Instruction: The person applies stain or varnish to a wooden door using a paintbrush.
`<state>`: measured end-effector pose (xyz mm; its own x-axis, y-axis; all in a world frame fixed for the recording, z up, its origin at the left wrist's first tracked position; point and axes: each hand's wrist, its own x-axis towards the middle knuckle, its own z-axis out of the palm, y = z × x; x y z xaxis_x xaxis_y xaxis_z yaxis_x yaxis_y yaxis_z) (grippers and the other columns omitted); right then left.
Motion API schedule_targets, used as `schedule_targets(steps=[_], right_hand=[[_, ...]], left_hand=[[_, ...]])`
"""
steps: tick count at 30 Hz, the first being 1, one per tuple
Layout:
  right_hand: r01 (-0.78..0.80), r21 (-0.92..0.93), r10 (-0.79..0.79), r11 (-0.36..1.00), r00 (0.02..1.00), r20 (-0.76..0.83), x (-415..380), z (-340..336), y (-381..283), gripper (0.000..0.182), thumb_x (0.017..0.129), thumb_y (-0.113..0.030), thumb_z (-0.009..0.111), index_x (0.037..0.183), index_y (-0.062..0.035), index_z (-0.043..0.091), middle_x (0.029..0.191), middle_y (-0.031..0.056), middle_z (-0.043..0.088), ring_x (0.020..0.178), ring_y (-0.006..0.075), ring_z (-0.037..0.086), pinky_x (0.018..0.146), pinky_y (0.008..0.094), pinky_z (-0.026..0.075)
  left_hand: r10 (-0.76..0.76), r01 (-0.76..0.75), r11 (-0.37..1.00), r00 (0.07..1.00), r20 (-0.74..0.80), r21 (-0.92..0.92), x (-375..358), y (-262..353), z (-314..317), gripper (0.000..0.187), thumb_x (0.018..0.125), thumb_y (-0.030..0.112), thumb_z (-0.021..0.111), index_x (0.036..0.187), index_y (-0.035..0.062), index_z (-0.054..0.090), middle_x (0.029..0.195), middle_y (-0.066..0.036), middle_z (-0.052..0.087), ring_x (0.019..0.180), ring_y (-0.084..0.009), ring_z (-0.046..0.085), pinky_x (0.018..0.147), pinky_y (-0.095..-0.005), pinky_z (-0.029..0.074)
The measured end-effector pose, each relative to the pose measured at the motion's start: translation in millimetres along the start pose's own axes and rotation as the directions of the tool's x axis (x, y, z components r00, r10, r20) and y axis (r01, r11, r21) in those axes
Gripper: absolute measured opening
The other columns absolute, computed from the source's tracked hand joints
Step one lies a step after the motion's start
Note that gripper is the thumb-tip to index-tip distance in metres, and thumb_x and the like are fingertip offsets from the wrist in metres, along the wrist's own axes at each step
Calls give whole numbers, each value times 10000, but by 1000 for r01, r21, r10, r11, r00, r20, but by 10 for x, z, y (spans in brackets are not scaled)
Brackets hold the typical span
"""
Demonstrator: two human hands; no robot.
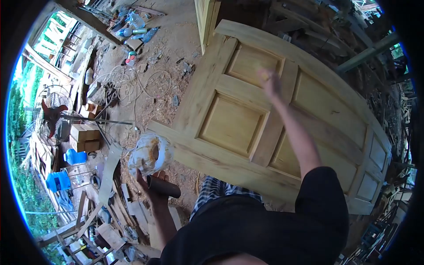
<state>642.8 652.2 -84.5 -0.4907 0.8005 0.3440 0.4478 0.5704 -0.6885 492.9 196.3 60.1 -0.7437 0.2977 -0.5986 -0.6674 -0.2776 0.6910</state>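
Observation:
A pale wooden panelled door lies in front of me. Over its upper panels is my right hand, blurred, its fingers drawn together around something small and yellowish that I cannot make out. Down at the left, beside the door's near edge, my left hand is closed around a dark brown cylinder, thumb on one side and fingertips showing on the other. Just beyond those fingers is a white plastic container with brown stains and a dark round opening; it overlaps the fingertips in this view.
A standing fan is at the left, near cardboard boxes and blue plastic containers. Pale cord lies coiled on the shaving-strewn floor. Wood scraps lie lower left. Another pale wooden piece stands behind the door.

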Motion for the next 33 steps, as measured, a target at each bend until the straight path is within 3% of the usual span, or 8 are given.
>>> schedule_targets(steps=[4,8,11,18,23,25,29,33], right_hand=[[107,-458,-188,883,973,-135,310,31,373,127,779,-96,520,661,-71,560,689,119,580,660,295,576,607,399,463],[341,94,-353,936,903,244,-21,333,-522,87,791,-176,587,801,-117,649,768,123,617,702,296,603,604,382,483],[177,352,-279,919,924,262,385,565,-623,120,782,-187,644,844,-84,649,847,112,638,759,255,633,657,347,503],[631,-354,-611,691,771,181,350,1502,-681,123,776,-201,575,702,-107,603,677,119,572,691,247,609,570,371,493],[774,158,-726,613,473,499,-916,1152,-1747,78,750,-148,588,732,-82,625,713,105,582,679,212,597,602,329,496],[111,645,-598,756,517,612,-1016,1067,-1963,109,789,-144,577,718,-74,622,725,101,604,709,206,612,599,320,507],[557,162,-575,814,735,359,-370,1491,-1716,184,841,-133,528,678,-84,599,652,95,590,608,211,605,519,314,491],[761,-18,-707,649,611,358,-797,1658,-1732,186,785,-77,511,601,-106,519,586,65,538,507,179,550,458,327,448]], left_hand=[[4,-4,1000,1000,0,-7,35,-19,-29,498,760,572,556,922,103,521,608,6,484,528,-126,462,498,-257,393],[-8,8,1000,999,-46,-4,64,-45,-28,514,767,562,555,993,102,514,647,-12,515,533,-131,463,501,-258,395],[30,-31,999,998,-53,-29,57,-61,43,551,780,555,541,1073,91,500,703,-34,539,548,-140,465,509,-268,396],[62,-70,993,994,-86,-91,-75,-3,-88,503,787,545,547,967,76,511,602,-26,479,544,-162,455,521,-289,395],[120,-139,979,983,-137,-146,-151,-17,-250,520,801,541,535,1052,90,471,587,-18,457,569,-159,455,542,-300,404],[130,-158,973,978,-163,-167,-186,-9,-274,526,801,543,533,1060,89,472,587,-20,455,568,-159,455,544,-300,405],[142,-179,961,973,-183,-210,-318,42,-474,538,804,542,528,1076,82,468,586,-20,449,559,-160,452,547,-299,407],[156,-190,964,971,-180,-188,-375,170,-724,566,777,561,548,1045,70,461,575,-27,462,541,-157,454,535,-294,409]])
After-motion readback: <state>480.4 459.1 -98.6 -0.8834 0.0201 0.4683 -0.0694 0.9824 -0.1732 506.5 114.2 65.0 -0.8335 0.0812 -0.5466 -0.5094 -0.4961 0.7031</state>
